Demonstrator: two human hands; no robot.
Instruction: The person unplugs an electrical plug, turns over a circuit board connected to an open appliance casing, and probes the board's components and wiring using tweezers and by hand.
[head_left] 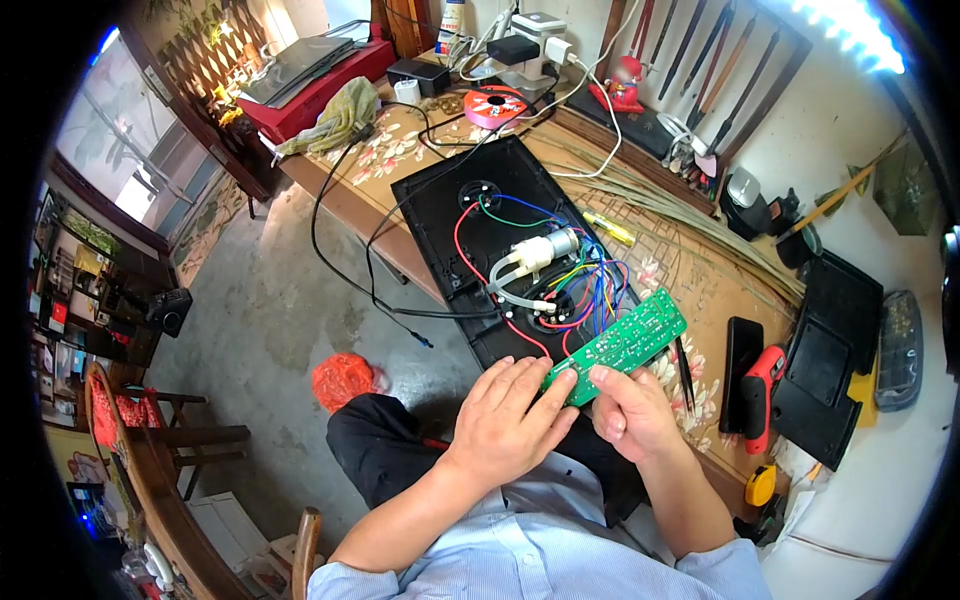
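Observation:
A long green circuit board [640,335] is tilted over the near edge of a black panel [425,220], showing its soldered side. My right hand [632,412] grips the board's lower edge, thumb on top and fingers curled below. At the board's left end is my left hand [510,415], back upward, a finger on the board and the other fingers reaching past its end. Coloured wires [600,290] run from under the board to the panel. On the panel sits a small motor pump [540,252] with a pale tube [515,298].
A yellow screwdriver [610,228] and tweezers [685,375] lie beside the panel. To the right are a black phone [740,370], a red-black tool [763,395] and a yellow tape measure [760,487]. A black cable [318,215] hangs off the table's left edge.

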